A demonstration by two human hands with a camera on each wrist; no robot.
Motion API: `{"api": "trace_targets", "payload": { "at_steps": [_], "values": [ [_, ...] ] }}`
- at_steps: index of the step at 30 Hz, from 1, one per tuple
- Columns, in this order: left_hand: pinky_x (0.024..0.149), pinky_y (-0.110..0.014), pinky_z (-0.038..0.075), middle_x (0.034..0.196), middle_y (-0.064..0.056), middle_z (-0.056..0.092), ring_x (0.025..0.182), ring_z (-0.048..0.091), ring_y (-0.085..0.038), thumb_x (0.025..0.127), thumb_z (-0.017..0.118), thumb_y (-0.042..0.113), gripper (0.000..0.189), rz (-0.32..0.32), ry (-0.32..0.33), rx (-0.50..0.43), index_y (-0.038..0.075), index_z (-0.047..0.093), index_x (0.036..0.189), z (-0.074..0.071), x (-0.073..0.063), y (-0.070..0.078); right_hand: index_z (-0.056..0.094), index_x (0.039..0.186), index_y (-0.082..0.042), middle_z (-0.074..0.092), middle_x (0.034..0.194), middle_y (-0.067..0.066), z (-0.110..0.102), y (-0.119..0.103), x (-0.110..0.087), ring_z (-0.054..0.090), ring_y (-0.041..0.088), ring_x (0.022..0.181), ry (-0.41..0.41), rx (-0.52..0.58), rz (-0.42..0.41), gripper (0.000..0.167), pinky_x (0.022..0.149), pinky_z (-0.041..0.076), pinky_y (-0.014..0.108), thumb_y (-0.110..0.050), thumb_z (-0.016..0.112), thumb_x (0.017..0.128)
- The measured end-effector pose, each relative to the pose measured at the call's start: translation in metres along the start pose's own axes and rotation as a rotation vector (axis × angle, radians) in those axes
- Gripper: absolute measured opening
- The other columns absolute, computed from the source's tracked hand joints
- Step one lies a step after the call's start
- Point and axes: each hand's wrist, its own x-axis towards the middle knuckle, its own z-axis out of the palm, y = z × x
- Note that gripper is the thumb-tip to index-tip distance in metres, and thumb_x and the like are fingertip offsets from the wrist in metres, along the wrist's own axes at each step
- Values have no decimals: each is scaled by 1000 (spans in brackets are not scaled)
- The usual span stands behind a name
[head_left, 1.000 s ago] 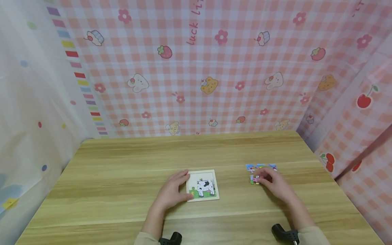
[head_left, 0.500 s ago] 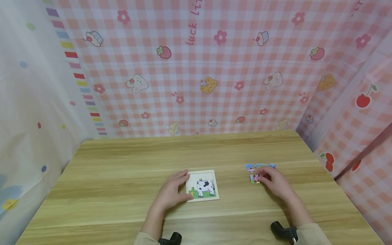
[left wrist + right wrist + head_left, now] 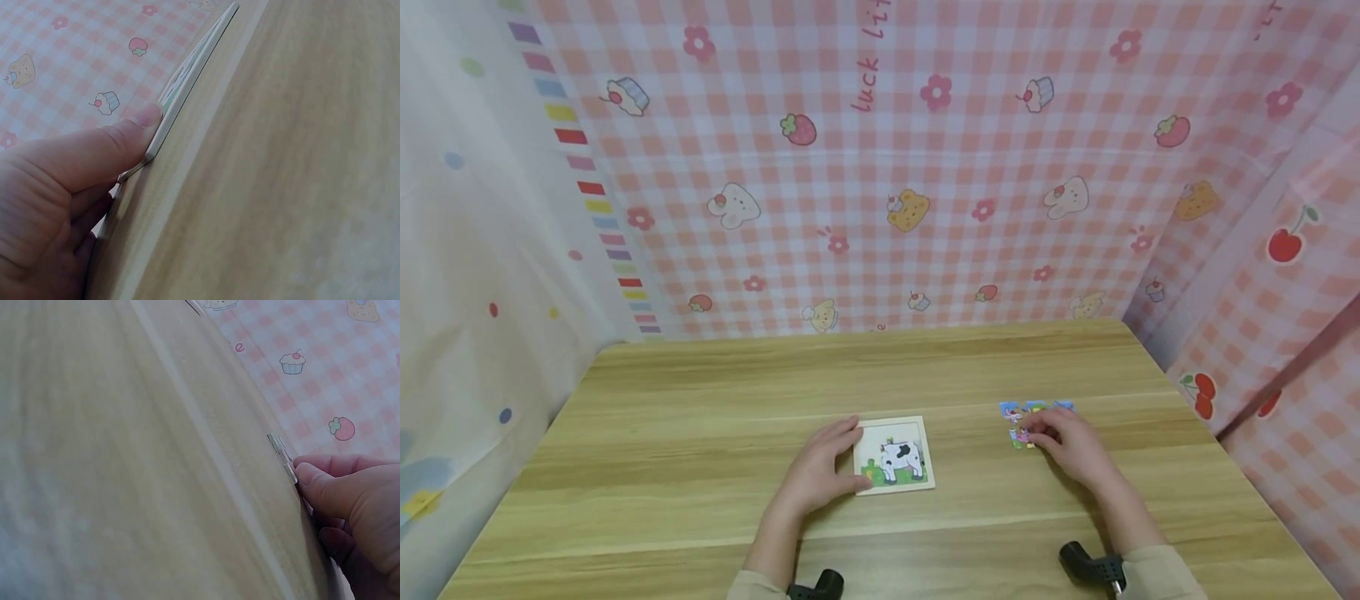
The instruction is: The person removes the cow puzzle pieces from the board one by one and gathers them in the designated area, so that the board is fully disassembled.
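A square wooden puzzle board (image 3: 894, 454) with a pale rim lies on the table, a black-and-white cow on green grass showing in it. My left hand (image 3: 822, 467) grips its left side, thumb at the near corner and fingertips at the far one. In the left wrist view, the thumb presses the edge of the board (image 3: 187, 78). To the right, my right hand (image 3: 1070, 442) pinches a small colourful puzzle piece (image 3: 1020, 438) between thumb and forefinger, low over the table. Part of that piece is hidden by the fingertips.
Several blue-topped puzzle pieces (image 3: 1009, 409) lie in a row just beyond the right hand, some partly covered by it. Wooden tabletop (image 3: 700, 417) surrounds everything. A pink checked curtain (image 3: 850, 167) hangs behind the far edge, with more cloth at both sides.
The head view has drifted slightly. Both hands keep nearly the same places, the left at the puzzle board and the right at the small piece.
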Motion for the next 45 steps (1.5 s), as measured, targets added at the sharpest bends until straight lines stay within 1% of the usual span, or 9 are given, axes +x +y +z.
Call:
{"api": "trace_targets", "payload": {
  "at_steps": [9,12,15,23,28,31,35,39,45],
  "values": [
    [115,-55,26,152,-13,43,141,34,-38,74,88,28,77,7,5,7,-2,56,137,0,-1,0,73,98,-7,69,90,-1,-6,-8,1,58,13,83,26,85,87,9,70,51,28,-3,69,91],
    [114,-55,26,152,-13,44,140,34,-38,74,87,28,77,10,5,11,-2,56,137,0,0,-1,74,96,-8,68,88,-2,-5,-16,4,55,10,77,45,83,58,8,65,49,26,-4,71,90],
    [114,-55,26,152,-13,44,140,34,-39,74,87,28,77,12,5,10,-3,55,137,0,0,-1,74,95,-7,67,86,-3,0,-27,9,52,7,71,41,100,-11,9,61,48,25,-2,73,88],
    [115,-55,25,151,-14,44,140,34,-39,74,86,26,76,18,-2,0,-4,55,137,-2,-1,2,72,95,-8,65,90,-8,27,-60,22,53,7,79,-97,222,-121,7,67,48,26,-6,73,88],
    [115,-56,24,151,-15,44,140,34,-39,74,87,25,76,25,-6,2,-4,55,137,-3,-2,3,72,99,-8,68,96,-4,44,-80,28,59,11,88,-198,224,-175,11,78,52,30,-11,74,89],
    [115,-56,24,151,-15,44,140,34,-39,74,87,26,76,24,-8,6,-4,55,137,-3,-1,2,72,105,-10,68,101,-2,53,-91,32,61,13,92,-262,219,-183,16,82,52,32,-13,74,89],
    [115,-56,25,151,-15,44,141,34,-39,75,86,25,75,24,-9,5,-3,55,137,-2,-1,2,71,111,-11,66,103,0,62,-106,38,59,14,87,-324,221,-181,24,77,52,30,-15,76,88],
    [114,-56,26,151,-15,44,140,34,-39,75,86,25,75,30,-7,3,-4,55,137,-3,-1,1,70,114,-10,62,100,0,68,-119,44,55,15,82,-345,200,-181,32,71,50,28,-18,79,85],
    [114,-56,26,152,-14,43,141,34,-38,76,85,26,75,24,-15,5,-3,55,138,-3,0,1,68,119,-12,63,106,0,76,-129,52,55,14,89,-367,174,-155,38,77,50,32,-21,80,84]
  ]
}}
